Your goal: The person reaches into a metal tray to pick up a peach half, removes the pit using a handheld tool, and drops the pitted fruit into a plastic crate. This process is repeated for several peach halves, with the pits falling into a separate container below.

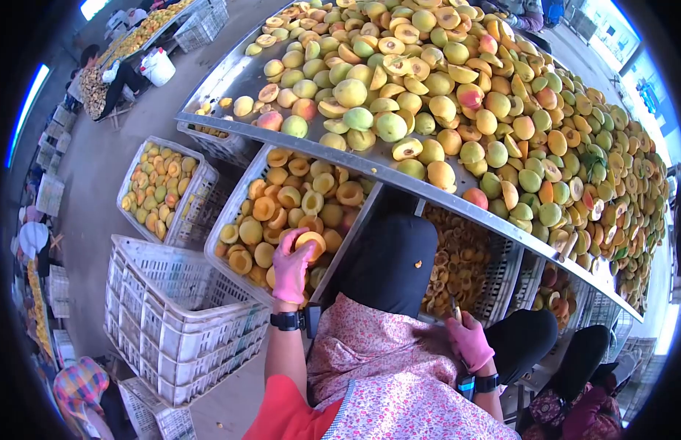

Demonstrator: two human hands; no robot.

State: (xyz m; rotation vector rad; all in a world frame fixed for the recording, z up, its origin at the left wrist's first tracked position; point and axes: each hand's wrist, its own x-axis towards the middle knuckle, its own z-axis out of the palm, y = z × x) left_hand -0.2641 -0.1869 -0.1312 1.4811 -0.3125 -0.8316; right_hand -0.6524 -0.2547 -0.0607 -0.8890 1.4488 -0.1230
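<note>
My left hand [289, 270], in a pink glove, grips a pitted yellow peach half [311, 243] between thumb and fingers. It is over a crate of peach halves [320, 282] beside my left knee; many show hollows where the stones were. My right hand [469, 342], also gloved in pink, is closed around a small tool [455, 311] above my lap. The tool has a pale handle and a thin metal tip; the fingers hide most of it. Beyond my knees, a metal table [384, 173] carries a large heap of whole and cut peaches [443, 88].
A crate of brownish cut pieces [458, 257] stands under the table between my knees. To the left are a white plastic crate [183, 323] and a fuller crate of peaches [161, 187]. Another person's knees [586, 345] are close on my right. Other people sit farther left.
</note>
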